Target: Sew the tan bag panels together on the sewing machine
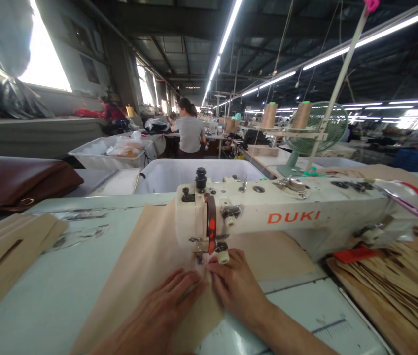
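A beige sheet of material [138,266], fabric or thin leather, lies under the needle of a white sewing machine [246,209] marked DUKI. My left hand [168,303] rests flat on the sheet, left of and just in front of the presser foot [199,257], its fingers stretched toward it. To the right of the foot, my right hand [240,288] has its fingers bent, thumb and forefinger close together at a narrow strip or fold of the sheet near the needle. Part of the sheet passes beneath the machine arm and shows behind it.
Beige panels [13,246] lie at the left edge, near a brown leather bag [24,182]. Stacked beige pieces [397,286] sit at right. Behind the machine are a white bin [201,170], thread cones [269,116] and a green fan [316,128]. A person [190,130] stands farther back.
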A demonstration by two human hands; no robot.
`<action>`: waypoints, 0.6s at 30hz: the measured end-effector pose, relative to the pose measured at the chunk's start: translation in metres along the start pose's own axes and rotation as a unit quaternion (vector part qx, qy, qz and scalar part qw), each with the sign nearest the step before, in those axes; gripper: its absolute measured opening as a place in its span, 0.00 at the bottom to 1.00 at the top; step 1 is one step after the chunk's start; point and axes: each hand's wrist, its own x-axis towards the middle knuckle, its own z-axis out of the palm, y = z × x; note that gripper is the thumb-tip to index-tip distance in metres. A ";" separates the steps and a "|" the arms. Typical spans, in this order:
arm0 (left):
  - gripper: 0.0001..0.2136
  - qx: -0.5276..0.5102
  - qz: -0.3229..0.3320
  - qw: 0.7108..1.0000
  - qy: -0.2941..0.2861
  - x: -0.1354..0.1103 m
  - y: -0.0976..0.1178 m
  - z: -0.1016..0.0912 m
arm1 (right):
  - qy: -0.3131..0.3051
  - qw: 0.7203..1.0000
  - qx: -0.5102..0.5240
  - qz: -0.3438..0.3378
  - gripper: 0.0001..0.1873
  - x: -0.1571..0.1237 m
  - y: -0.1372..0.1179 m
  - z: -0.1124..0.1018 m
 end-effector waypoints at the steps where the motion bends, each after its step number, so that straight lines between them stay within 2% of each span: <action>1: 0.54 -0.001 -0.001 1.000 0.000 0.000 -0.003 0.003 | 0.003 1.000 0.005 0.002 0.14 0.000 0.000 0.000; 4: 0.51 -0.010 0.009 1.000 0.023 0.006 -0.006 0.005 | 0.012 1.000 0.022 0.002 0.14 0.001 0.001 -0.001; 9: 0.39 -0.037 0.028 0.996 0.075 0.016 0.000 -0.002 | 0.014 0.999 0.044 -0.005 0.12 -0.001 -0.001 0.000; 13: 0.39 -0.040 0.037 0.996 0.076 0.018 -0.002 -0.004 | 0.019 0.999 0.039 0.005 0.12 -0.002 -0.003 0.001; 18: 0.36 -0.039 0.028 0.996 0.074 0.019 -0.006 -0.002 | 0.020 0.999 0.041 0.016 0.16 -0.001 -0.002 0.000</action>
